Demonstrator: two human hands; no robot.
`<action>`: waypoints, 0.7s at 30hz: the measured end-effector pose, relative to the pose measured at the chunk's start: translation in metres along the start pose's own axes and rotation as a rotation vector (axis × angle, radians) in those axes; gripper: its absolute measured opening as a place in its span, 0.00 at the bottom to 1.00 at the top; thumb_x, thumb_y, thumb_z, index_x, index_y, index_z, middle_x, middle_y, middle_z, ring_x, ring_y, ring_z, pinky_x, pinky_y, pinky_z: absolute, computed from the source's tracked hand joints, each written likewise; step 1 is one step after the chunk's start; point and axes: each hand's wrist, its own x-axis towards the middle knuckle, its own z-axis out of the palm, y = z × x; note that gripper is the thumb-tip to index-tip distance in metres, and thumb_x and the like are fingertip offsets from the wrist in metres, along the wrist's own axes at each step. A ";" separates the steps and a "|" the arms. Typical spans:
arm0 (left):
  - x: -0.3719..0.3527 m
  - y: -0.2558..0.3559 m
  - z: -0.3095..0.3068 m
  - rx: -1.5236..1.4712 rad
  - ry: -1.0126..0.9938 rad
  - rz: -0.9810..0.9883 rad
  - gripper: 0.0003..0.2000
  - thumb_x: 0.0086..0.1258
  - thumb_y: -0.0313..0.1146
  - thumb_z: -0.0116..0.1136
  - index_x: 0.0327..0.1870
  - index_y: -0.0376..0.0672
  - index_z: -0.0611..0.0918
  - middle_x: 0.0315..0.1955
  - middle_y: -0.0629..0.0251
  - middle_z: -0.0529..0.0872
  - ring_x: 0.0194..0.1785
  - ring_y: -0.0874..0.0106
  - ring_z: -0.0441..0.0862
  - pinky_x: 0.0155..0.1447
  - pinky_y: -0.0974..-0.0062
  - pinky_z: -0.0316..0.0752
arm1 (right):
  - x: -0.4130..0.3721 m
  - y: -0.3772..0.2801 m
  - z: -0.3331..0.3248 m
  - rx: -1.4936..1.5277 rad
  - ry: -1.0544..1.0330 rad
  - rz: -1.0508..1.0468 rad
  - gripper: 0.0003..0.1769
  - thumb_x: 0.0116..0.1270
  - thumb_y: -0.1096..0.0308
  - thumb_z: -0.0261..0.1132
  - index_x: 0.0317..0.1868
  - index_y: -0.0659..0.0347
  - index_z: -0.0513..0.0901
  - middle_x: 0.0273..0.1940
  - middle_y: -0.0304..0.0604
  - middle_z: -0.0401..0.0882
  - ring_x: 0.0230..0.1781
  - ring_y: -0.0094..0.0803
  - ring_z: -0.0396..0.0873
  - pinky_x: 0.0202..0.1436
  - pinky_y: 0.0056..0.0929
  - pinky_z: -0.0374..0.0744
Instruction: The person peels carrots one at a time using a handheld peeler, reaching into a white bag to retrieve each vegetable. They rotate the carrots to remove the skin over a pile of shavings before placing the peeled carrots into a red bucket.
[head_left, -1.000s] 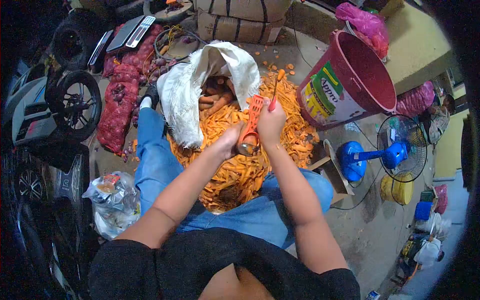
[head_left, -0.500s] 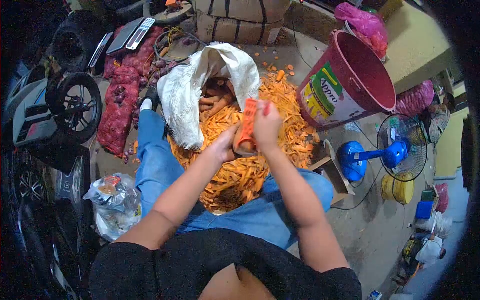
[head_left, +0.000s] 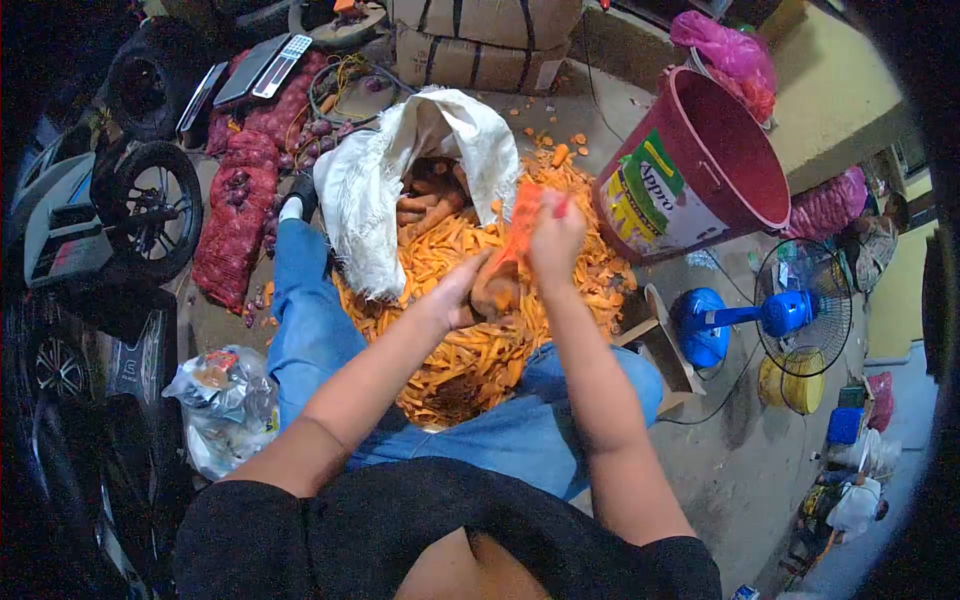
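My left hand [head_left: 453, 297] is wrapped round a thick carrot [head_left: 494, 296] above a heap of orange carrot shreds [head_left: 465, 365]. An orange slotted tool [head_left: 521, 222], blurred by motion, lies against the carrot. My right hand [head_left: 558, 238] is closed on this tool, and something red shows at its thumb. Behind the heap, a white woven sack [head_left: 358, 215] gapes open with whole carrots [head_left: 425, 208] inside. My legs in blue jeans are spread on both sides of the heap.
A large red bucket [head_left: 735, 150] leans at the upper right. A blue fan [head_left: 705, 325] stands right of a cardboard box [head_left: 660, 350]. Red net bags of onions [head_left: 235, 220], a scale [head_left: 262, 70] and a wheel [head_left: 150, 212] are at the left; a plastic bag [head_left: 225, 400] is beside my left leg.
My right hand and the orange tool have moved a little to the right. The carrot's end shows more, still in my left hand.
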 end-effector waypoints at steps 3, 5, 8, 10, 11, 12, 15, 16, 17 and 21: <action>0.003 0.001 0.000 -0.010 0.003 0.084 0.17 0.64 0.47 0.31 0.38 0.45 0.71 0.28 0.67 0.77 0.28 0.73 0.75 0.28 0.70 0.73 | -0.023 -0.003 0.008 -0.151 -0.036 -0.119 0.12 0.57 0.65 0.52 0.24 0.66 0.71 0.18 0.49 0.70 0.17 0.40 0.68 0.22 0.34 0.66; 0.000 0.001 0.003 0.098 0.071 0.166 0.18 0.65 0.46 0.29 0.36 0.43 0.71 0.26 0.67 0.77 0.26 0.74 0.75 0.25 0.73 0.72 | -0.022 -0.003 0.008 -0.215 -0.018 -0.200 0.13 0.58 0.65 0.51 0.21 0.66 0.70 0.15 0.49 0.68 0.15 0.39 0.67 0.20 0.34 0.64; -0.003 0.016 -0.006 0.279 -0.127 0.103 0.18 0.65 0.45 0.31 0.36 0.41 0.72 0.25 0.66 0.77 0.27 0.75 0.75 0.26 0.75 0.71 | -0.005 0.005 0.007 -0.279 -0.014 -0.084 0.14 0.58 0.63 0.50 0.21 0.66 0.70 0.15 0.51 0.68 0.16 0.44 0.67 0.20 0.35 0.64; -0.002 0.007 0.005 0.404 -0.039 0.141 0.18 0.65 0.45 0.31 0.37 0.41 0.72 0.26 0.66 0.77 0.27 0.76 0.75 0.27 0.77 0.71 | 0.022 0.031 0.004 -0.220 0.084 0.074 0.11 0.56 0.65 0.52 0.25 0.65 0.73 0.21 0.50 0.74 0.22 0.43 0.73 0.25 0.36 0.68; -0.005 0.002 0.011 0.532 0.051 0.174 0.18 0.65 0.45 0.31 0.38 0.40 0.72 0.27 0.66 0.77 0.27 0.76 0.75 0.28 0.78 0.71 | 0.033 0.025 -0.006 -0.271 0.140 0.069 0.12 0.56 0.64 0.52 0.25 0.65 0.73 0.21 0.50 0.74 0.22 0.43 0.73 0.26 0.37 0.68; -0.018 -0.001 0.019 0.658 0.046 0.108 0.19 0.65 0.46 0.32 0.40 0.40 0.71 0.29 0.64 0.77 0.29 0.76 0.75 0.31 0.77 0.71 | 0.041 0.020 -0.016 -0.323 0.195 0.068 0.12 0.56 0.64 0.52 0.25 0.66 0.73 0.21 0.51 0.74 0.22 0.43 0.73 0.26 0.37 0.68; -0.028 -0.003 0.027 0.324 0.107 0.001 0.19 0.64 0.47 0.34 0.40 0.41 0.71 0.31 0.63 0.77 0.30 0.73 0.76 0.34 0.72 0.73 | 0.058 0.046 -0.021 -0.361 0.229 0.292 0.16 0.58 0.63 0.52 0.24 0.70 0.72 0.15 0.45 0.70 0.18 0.33 0.68 0.25 0.33 0.66; -0.021 -0.002 0.011 0.197 0.030 -0.030 0.18 0.63 0.48 0.36 0.41 0.43 0.71 0.32 0.62 0.77 0.31 0.69 0.76 0.36 0.65 0.74 | 0.057 0.053 -0.019 -0.326 0.241 0.220 0.14 0.58 0.64 0.52 0.24 0.69 0.72 0.16 0.45 0.70 0.18 0.32 0.67 0.25 0.32 0.66; -0.020 0.002 0.007 0.195 0.027 -0.027 0.18 0.63 0.48 0.36 0.41 0.43 0.71 0.32 0.62 0.77 0.31 0.69 0.76 0.36 0.65 0.74 | 0.050 0.045 -0.015 -0.327 0.240 0.216 0.14 0.58 0.64 0.52 0.24 0.69 0.72 0.16 0.45 0.70 0.18 0.32 0.67 0.25 0.32 0.66; -0.007 0.007 -0.010 -0.118 -0.054 -0.087 0.18 0.62 0.49 0.35 0.42 0.45 0.70 0.32 0.62 0.77 0.31 0.67 0.77 0.35 0.62 0.74 | 0.008 0.014 0.000 0.029 -0.036 0.061 0.13 0.58 0.66 0.50 0.22 0.67 0.70 0.16 0.48 0.69 0.15 0.42 0.65 0.22 0.32 0.65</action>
